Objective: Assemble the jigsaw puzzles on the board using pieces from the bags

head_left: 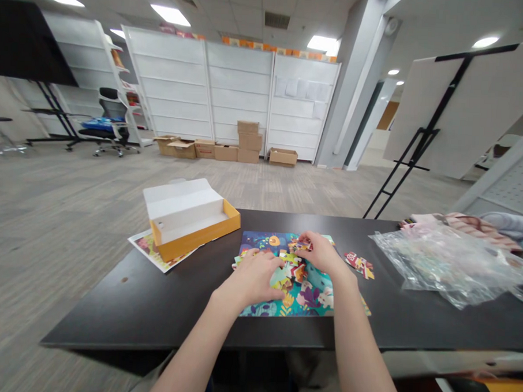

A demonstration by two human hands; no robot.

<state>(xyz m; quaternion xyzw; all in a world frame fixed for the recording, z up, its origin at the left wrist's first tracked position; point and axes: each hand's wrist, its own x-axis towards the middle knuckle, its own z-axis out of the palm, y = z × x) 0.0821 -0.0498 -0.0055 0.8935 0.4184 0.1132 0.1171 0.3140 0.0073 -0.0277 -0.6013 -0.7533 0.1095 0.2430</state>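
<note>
A colourful illustrated sheet (265,309) lies flat on the black table, with a heap of loose puzzle pieces (289,266) on its middle. My left hand (255,276) rests over the left side of the heap, its fingers apart and thumb stretched toward the near pieces. At the heap's far right side, my right hand (322,253) has its fingers bent together at some pieces; whether one is pinched is too small to tell. A few more pieces (360,265) lie on the table just right of the sheet.
An open yellow and white box (199,231) stands on a printed paper (144,243) at the table's left. Clear plastic bags (449,262) and folded cloth (481,228) cover the right side. Beyond the black table (152,307) are cardboard boxes (249,142) and a board stand.
</note>
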